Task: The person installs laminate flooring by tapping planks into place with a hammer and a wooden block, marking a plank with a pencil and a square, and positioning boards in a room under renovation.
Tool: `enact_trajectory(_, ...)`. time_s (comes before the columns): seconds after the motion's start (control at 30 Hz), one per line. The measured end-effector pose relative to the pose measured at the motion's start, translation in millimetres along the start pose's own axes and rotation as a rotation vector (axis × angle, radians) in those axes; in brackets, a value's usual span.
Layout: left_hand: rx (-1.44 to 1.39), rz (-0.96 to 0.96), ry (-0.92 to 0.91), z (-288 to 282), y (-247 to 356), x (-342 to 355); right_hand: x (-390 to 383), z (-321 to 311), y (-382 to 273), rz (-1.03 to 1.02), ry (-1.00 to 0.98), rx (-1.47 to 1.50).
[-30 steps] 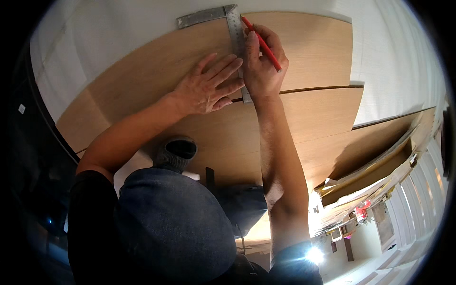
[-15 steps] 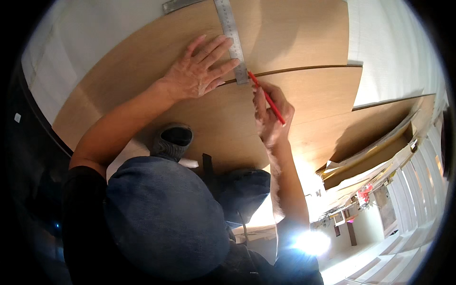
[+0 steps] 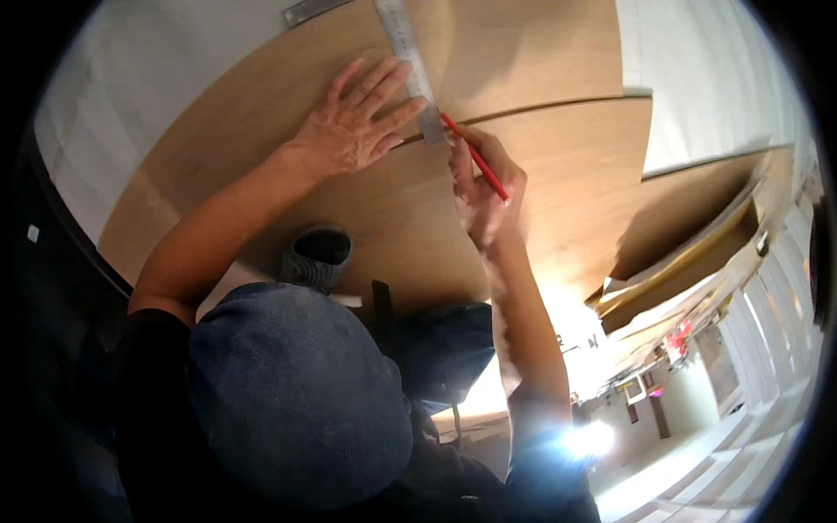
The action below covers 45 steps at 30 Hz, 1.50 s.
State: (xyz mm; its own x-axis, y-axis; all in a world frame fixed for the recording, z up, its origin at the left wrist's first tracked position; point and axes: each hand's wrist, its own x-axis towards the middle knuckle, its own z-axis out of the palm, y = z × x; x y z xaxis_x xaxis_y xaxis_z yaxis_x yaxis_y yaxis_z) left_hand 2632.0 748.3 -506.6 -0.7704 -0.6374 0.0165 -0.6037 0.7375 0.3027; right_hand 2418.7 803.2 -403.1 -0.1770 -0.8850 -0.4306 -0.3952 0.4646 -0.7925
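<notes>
A steel square (image 3: 398,35) lies across the upper light wood plank (image 3: 532,48), its long scaled blade reaching the seam with the lower plank (image 3: 575,166). My left hand (image 3: 353,126) rests flat with fingers spread, fingertips on the blade and the wood beside it. My right hand (image 3: 488,187) grips a red pencil (image 3: 475,155), whose end is at the right side of the blade near its lower tip. I cannot tell whether it touches the wood.
My knee (image 3: 296,392) and a grey shoe (image 3: 318,266) are on or beside the planks. A white sheet (image 3: 697,78) borders them at top and right. An opened cardboard package (image 3: 671,279) lies at right, a dark band (image 3: 70,349) at left, cluttered items (image 3: 676,344) farther off.
My right hand has moved with the pencil down the blade from its top to near the seam. The whole view has shifted, so planks and square appear higher. My left hand remains on the square.
</notes>
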Motion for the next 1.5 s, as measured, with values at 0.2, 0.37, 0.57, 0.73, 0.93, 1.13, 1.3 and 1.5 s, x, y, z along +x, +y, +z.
enact_trajectory(0.2, -0.02, 0.013, 0.015, 7, 2, -1, -55, -27, 21, -0.053, 0.214, 0.145)
enact_trajectory(0.37, -0.08, 0.03, 0.022, -6, -4, -1, -107, -39, 25, -0.17, 0.402, 0.069)
enact_trajectory(0.57, 0.062, -0.44, 0.173, -62, -86, 32, -202, -5, 48, 0.36, 0.116, -0.181)
enact_trajectory(0.73, -0.003, -0.334, 0.115, -50, -131, 51, -255, 1, 63, 0.026, 0.222, -0.262)
enact_trajectory(0.93, -0.409, -0.516, 0.176, -61, -123, 36, -303, -61, 75, 0.134, 0.527, -0.291)
enact_trajectory(1.13, -1.301, -0.376, 0.052, 49, -33, 17, -374, -60, 160, 0.363, 0.747, -0.192)
enact_trajectory(1.3, -1.616, -0.523, -0.284, 49, 106, 42, -440, -37, 233, 0.608, 0.902, -0.231)
enact_trajectory(1.5, -0.787, -0.09, -0.423, 23, 146, 114, -460, -61, 328, 0.82, 0.97, -0.197)
